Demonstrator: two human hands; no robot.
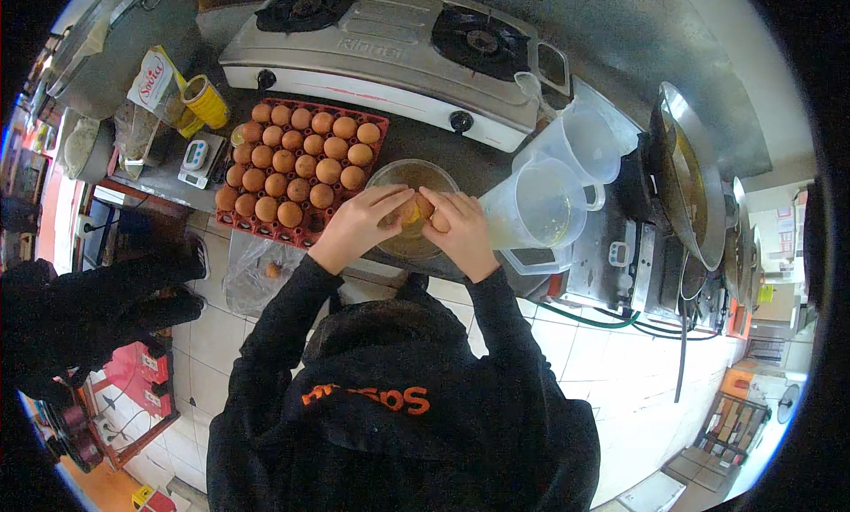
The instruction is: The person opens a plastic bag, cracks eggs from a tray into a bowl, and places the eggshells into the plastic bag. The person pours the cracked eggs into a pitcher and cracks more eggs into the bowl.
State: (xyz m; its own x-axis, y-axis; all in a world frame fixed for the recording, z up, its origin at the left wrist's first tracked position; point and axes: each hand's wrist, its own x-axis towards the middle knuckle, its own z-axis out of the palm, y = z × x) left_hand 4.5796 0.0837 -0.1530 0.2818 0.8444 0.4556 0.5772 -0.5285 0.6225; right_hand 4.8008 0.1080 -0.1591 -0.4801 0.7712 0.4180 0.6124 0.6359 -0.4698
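Observation:
Over a round clear bowl (425,170), my left hand (364,221) and my right hand (458,225) come together at a brown egg (423,206) that is broken apart, with yellow yolk showing between the fingers. The right hand also has a second brown egg or shell piece (439,222) against its palm; which of these it is, I cannot tell. Left of the bowl, a red egg tray (378,123) holds rows of brown eggs, with some bare cups along its near right edge. To the right of my hands stand two translucent plastic jugs (548,203), the nearer one with yellowish residue inside.
A two-burner gas stove (392,47) runs behind the bowl. A digital timer (195,154), a yellow can (206,103) and a pouch (156,87) stand left. Large metal pans (690,180) are at right. A plastic bag (255,283) hangs below the tray. Another person's legs (133,293) are at left.

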